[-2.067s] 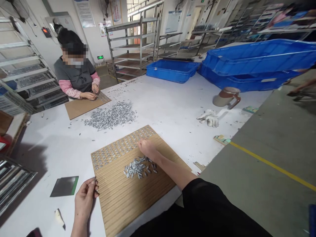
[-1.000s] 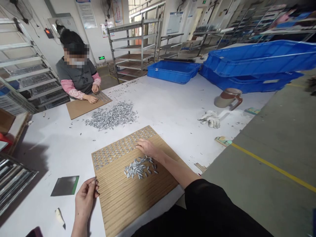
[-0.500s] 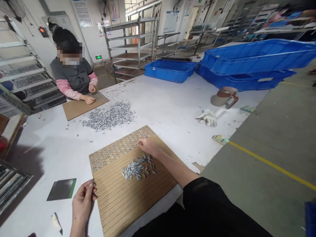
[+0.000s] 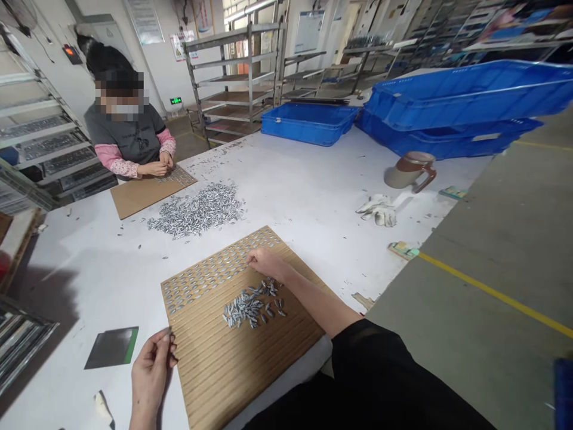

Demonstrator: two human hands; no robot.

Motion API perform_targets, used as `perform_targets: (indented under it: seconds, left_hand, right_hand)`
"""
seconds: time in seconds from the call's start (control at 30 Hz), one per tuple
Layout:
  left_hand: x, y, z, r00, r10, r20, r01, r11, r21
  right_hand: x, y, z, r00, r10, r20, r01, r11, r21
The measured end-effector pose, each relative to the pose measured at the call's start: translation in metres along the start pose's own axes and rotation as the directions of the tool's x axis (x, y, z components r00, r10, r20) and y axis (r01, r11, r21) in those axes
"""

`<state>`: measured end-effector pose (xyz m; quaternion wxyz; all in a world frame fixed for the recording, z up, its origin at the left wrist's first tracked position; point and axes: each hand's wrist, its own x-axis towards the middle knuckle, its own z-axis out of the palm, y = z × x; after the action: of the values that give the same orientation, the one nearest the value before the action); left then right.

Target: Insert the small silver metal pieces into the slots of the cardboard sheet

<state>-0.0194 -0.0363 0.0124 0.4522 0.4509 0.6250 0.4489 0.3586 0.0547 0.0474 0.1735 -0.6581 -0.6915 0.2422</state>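
Note:
A brown ribbed board (image 4: 233, 370) lies before me on the white table. Rows of small silver-grey leaf-shaped pieces (image 4: 197, 276) cover its far part. A loose heap of such pieces (image 4: 244, 309) rests in the board's middle. My right hand (image 4: 266, 263) is closed in a pinch at the near side of the rows, just beyond the heap; whatever its fingertips hold is hidden. At the board's left edge my left hand (image 4: 153, 364) is closed, thumb pressed against the fingers, its fingertips by the edge. I cannot make out what is between them.
A larger pile of pieces (image 4: 199, 210) lies beyond my board. Across the table a co-worker (image 4: 129, 134) handles another board (image 4: 143, 198). Blue crates (image 4: 304, 128), a mug (image 4: 409, 170) and white gloves (image 4: 378, 210) stand or lie right. A dark flat plate (image 4: 110, 347) lies left.
The co-worker's two hands have come together over their board. My hands have hardly moved, and the view has shifted slightly.

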Motion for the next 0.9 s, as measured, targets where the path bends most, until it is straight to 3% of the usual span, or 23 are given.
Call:
perform_targets:
  seconds: [0.3,0.9]
  left_hand:
    - [0.002,-0.002,-0.001,1.0,-0.001,-0.014,0.001,1.0,0.001]
    - [0.001,0.002,0.0,1.0,0.015,-0.005,-0.015,1.0,0.011]
  right_hand:
    - [0.007,-0.007,-0.004,0.992,0.099,0.081,-0.099,0.995,0.004]
    - [0.014,-0.002,0.007,0.993,0.096,0.066,-0.093,0.994,-0.049]
